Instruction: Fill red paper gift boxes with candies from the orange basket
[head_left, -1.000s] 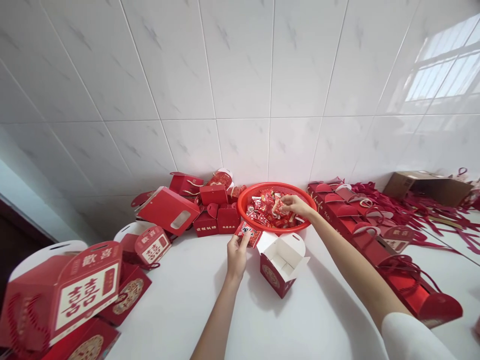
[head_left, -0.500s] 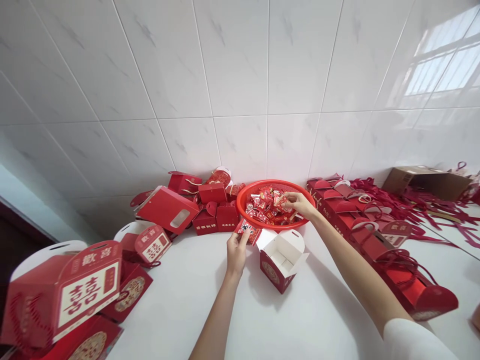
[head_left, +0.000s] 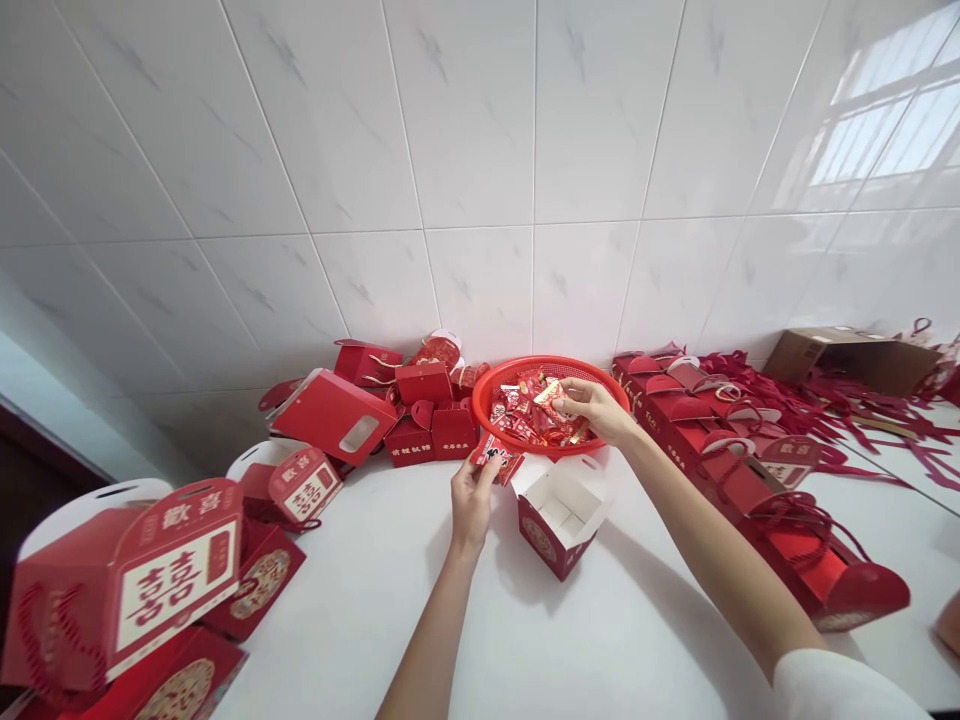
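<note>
My left hand (head_left: pixel 472 495) is closed on a red candy packet (head_left: pixel 496 458) with white and dark print, just in front of the basket. Over the red plastic basket (head_left: pixel 486 388), my right hand (head_left: pixel 592 405) pinches a gold-and-red wrapped candy (head_left: pixel 553 396). Loose wrapped candies (head_left: pixel 517 403) in red, white and gold fill the basket beneath. Between my forearms stands a small red gift box (head_left: pixel 541 540), its top flaps spread and its white inside bare.
Red gift boxes (head_left: pixel 180 570) are heaped on the left, more (head_left: pixel 424 435) by the wall. A row of closed red boxes (head_left: pixel 750 490) runs along the right. Beyond it lie dark red ribbons (head_left: pixel 847 420) and a cardboard carton (head_left: pixel 847 355). A tiled wall (head_left: pixel 480 200) rises behind.
My right hand has drawn slightly left and up within the basket, and a gold-and-red candy now shows clearly in its fingers. The left hand keeps its packet, nearly in place.
</note>
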